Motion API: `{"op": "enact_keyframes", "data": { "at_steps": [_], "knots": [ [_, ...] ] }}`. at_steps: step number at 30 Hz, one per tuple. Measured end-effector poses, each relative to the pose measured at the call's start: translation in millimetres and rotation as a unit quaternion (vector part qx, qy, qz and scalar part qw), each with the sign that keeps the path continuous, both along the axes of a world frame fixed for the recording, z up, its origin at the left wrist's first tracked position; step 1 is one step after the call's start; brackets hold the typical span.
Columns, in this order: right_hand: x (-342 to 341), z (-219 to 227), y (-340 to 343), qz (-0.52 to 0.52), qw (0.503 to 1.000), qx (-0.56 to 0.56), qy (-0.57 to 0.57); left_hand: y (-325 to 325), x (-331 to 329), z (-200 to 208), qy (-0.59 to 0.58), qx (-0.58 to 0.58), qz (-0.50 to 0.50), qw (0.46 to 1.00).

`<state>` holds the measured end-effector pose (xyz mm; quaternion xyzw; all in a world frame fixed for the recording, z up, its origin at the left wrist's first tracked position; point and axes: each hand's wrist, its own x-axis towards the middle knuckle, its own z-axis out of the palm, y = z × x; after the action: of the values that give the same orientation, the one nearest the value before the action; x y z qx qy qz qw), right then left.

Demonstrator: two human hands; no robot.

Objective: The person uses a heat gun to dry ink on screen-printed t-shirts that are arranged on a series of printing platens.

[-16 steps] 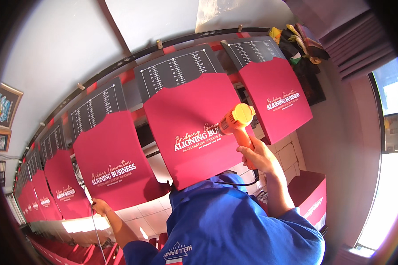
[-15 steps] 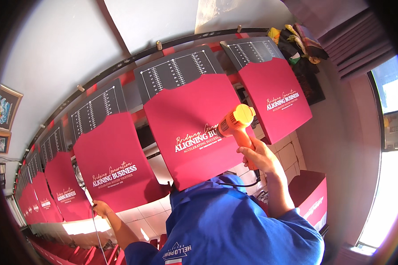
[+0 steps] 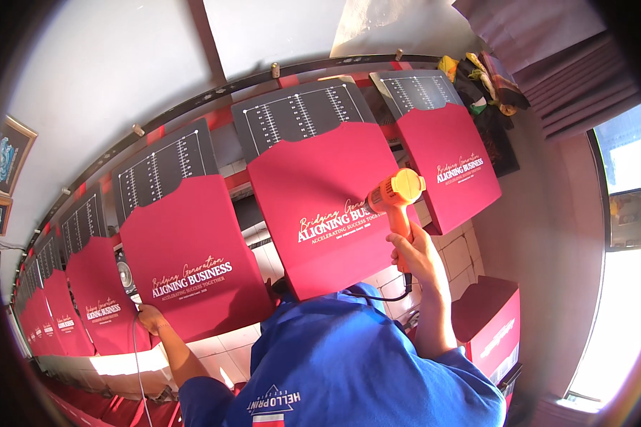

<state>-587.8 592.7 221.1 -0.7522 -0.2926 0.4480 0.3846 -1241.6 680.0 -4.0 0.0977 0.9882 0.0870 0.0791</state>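
My right hand (image 3: 420, 257) is wrapped round the handle of an orange heat gun (image 3: 402, 189). Its dark nozzle points left, over the white print on a red shirt (image 3: 320, 171) stretched on a black board with white scale marks (image 3: 303, 114). A black cord (image 3: 388, 299) runs from the gun's handle end. Further left, my left hand (image 3: 149, 319) is closed at the lower left corner of another red shirt (image 3: 185, 235). A thin pale cable (image 3: 138, 370) hangs down from that hand; the fingertips are partly hidden.
More red shirts on boards (image 3: 92, 285) line up to the far left, and another (image 3: 452, 160) stands at the right. A dark rail (image 3: 228, 87) runs behind them. Red pieces (image 3: 121, 413) lie below at the left; a red box-like piece (image 3: 486, 320) stands lower right.
The view has shifted slightly. The heat gun is still held over the same shirt's print. My left hand remains at its shirt's corner with the cable.
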Motion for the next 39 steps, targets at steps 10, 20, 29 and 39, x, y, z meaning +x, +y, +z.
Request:
{"op": "enact_keyframes", "data": {
  "at_steps": [10,20,29,39],
  "knots": [
    [-11,1,2,0.052,0.998,-0.036,0.028,4,-12,-8,0.008,-0.021,0.042,0.999],
    [-15,-5,3,0.061,0.998,-0.027,0.017,5,4,5,0.005,0.002,0.052,0.999],
    [-11,-2,-2,0.084,0.995,-0.041,0.018,4,-1,3,0.003,0.0,0.061,0.998],
    [-10,5,-11,0.077,0.994,-0.071,0.009,4,4,7,0.008,-0.001,0.056,0.998]
  ]
}}
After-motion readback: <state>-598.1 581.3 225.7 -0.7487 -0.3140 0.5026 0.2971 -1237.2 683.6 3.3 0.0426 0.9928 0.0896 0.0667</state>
